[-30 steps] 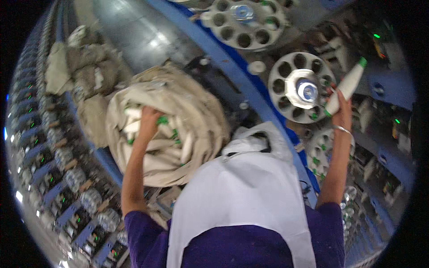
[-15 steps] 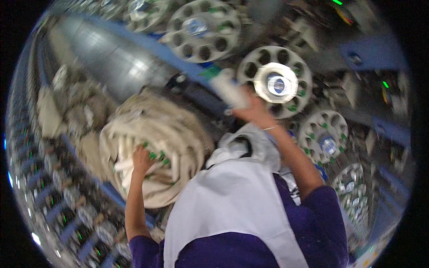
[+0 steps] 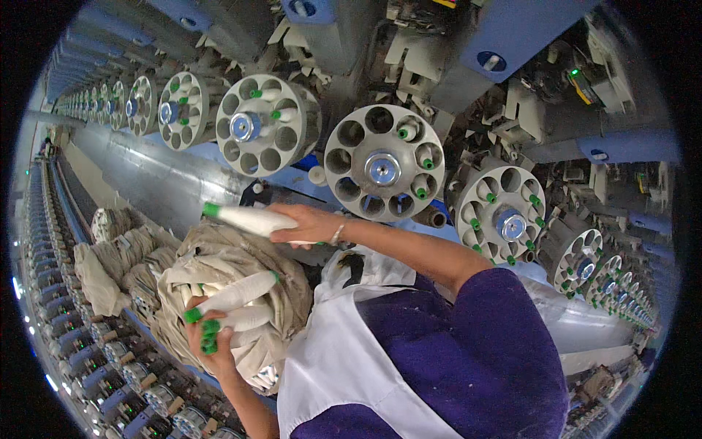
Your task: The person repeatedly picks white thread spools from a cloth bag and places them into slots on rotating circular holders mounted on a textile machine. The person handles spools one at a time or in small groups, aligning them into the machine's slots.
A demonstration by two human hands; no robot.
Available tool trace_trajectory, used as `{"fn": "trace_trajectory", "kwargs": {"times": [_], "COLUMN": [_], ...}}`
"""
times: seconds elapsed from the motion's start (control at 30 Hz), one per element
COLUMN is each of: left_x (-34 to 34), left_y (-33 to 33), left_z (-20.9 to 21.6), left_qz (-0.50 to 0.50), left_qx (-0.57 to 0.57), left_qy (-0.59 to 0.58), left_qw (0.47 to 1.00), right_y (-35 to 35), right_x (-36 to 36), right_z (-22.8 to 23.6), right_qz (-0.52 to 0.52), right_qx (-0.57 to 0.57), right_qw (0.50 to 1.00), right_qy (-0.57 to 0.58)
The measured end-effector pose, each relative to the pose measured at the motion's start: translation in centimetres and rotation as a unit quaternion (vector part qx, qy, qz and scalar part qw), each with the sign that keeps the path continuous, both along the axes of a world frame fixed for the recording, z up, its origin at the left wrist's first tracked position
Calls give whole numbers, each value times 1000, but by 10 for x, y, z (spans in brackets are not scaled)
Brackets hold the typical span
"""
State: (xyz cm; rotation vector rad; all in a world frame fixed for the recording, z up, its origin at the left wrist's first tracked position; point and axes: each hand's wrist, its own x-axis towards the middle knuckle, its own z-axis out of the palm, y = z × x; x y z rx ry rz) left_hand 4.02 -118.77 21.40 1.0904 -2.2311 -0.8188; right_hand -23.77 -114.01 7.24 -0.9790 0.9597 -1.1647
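Note:
A white yarn bobbin point(image 3: 252, 219) with a green tip is in my right hand point(image 3: 303, 222), whose fingers are closed around its thick end. Another green tip shows just under that hand. My left hand point(image 3: 210, 342) is wrapped round several yarn bobbins point(image 3: 240, 294), their green ends bunched at my fingers and their white bodies pointing right. Both hands are over an open beige cloth sack point(image 3: 183, 274) in front of me, with more white bobbins inside. Nearest to my right arm is a round grey magazine point(image 3: 382, 132) with a ring of pockets, a few of them holding bobbins.
More round magazines, such as one at the left point(image 3: 268, 124) and one at the right point(image 3: 501, 214), line the blue and grey machine. Other cloth sacks point(image 3: 117, 252) lie beyond mine. A metal surface point(image 3: 164, 175) runs along the machine; a second machine row point(image 3: 95, 351) stands at left.
My view has turned toward the machine row. My right hand has moved from beside a magazine to over the sack. My left hand, earlier among the sack's bobbins, now holds several.

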Motion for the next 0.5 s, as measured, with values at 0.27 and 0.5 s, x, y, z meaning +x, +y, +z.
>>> {"fn": "trace_trajectory", "kwargs": {"times": [0.27,0.5], "left_x": [-55,-57], "left_y": [-38,-114], "left_z": [15,16], "left_qz": [-118,-257], "left_qx": [270,279], "left_qy": [283,310], "left_qw": [913,872], "right_y": [-38,-45], "right_x": [-8,-11], "right_z": [65,64], "right_qz": [197,107], "right_qx": [52,16], "right_qw": [979,993], "right_qy": [24,54]}}
